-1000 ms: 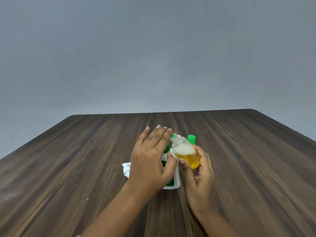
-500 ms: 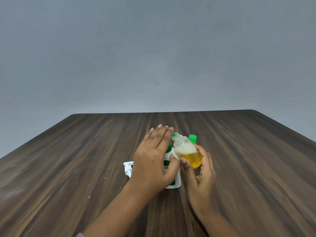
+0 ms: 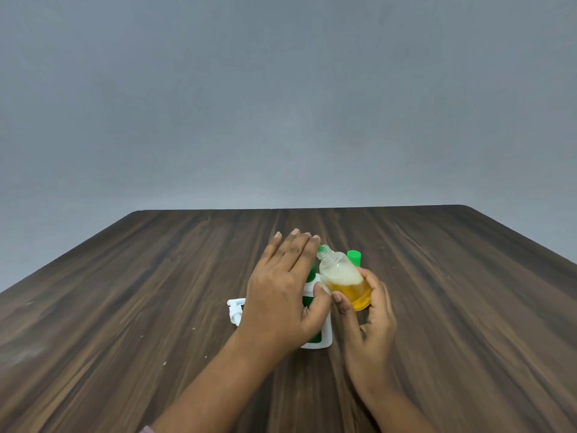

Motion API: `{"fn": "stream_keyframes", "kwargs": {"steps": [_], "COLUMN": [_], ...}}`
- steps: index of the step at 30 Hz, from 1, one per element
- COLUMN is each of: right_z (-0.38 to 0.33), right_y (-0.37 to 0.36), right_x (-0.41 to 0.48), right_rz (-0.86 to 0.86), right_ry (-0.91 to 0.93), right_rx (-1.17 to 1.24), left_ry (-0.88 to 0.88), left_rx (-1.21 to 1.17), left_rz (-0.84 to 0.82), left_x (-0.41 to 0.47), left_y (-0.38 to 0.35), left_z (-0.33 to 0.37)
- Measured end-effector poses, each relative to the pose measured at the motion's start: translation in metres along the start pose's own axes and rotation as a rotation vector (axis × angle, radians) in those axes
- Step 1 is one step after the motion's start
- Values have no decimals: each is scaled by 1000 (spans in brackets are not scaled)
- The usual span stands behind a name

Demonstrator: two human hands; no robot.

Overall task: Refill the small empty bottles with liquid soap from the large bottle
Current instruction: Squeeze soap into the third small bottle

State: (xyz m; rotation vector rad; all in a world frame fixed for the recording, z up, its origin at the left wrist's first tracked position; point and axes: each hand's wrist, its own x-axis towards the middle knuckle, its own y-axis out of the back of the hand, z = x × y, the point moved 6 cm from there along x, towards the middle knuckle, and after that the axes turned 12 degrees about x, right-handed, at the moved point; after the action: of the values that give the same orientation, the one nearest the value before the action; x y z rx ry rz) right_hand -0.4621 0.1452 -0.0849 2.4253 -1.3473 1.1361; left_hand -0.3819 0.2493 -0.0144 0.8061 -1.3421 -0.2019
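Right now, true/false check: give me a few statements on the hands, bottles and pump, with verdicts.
1. The right hand holds the small bottle. True.
2. The small bottle is empty. False: it holds yellow liquid with foam on top.
3. A white pump lies on the table, left of the left hand. True.
4. The left hand is a fist. False: its fingers are straight, over the large bottle.
5. The small bottle stands upright. False: it is held tilted, neck toward the left hand.
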Motion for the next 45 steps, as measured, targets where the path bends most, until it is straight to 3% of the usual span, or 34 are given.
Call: {"fn": "stream_keyframes", "kwargs": {"steps": [45], "right_z": [0], "right_y": [-2], "right_x": [-2], "right_rz": [19], "right_ry": [-5], "right_rx": [26], "left_ry": [29], "left_rx": [-17], "left_rz": [31], "left_x": [5], "left_y": [4], "left_z": [-1]}}
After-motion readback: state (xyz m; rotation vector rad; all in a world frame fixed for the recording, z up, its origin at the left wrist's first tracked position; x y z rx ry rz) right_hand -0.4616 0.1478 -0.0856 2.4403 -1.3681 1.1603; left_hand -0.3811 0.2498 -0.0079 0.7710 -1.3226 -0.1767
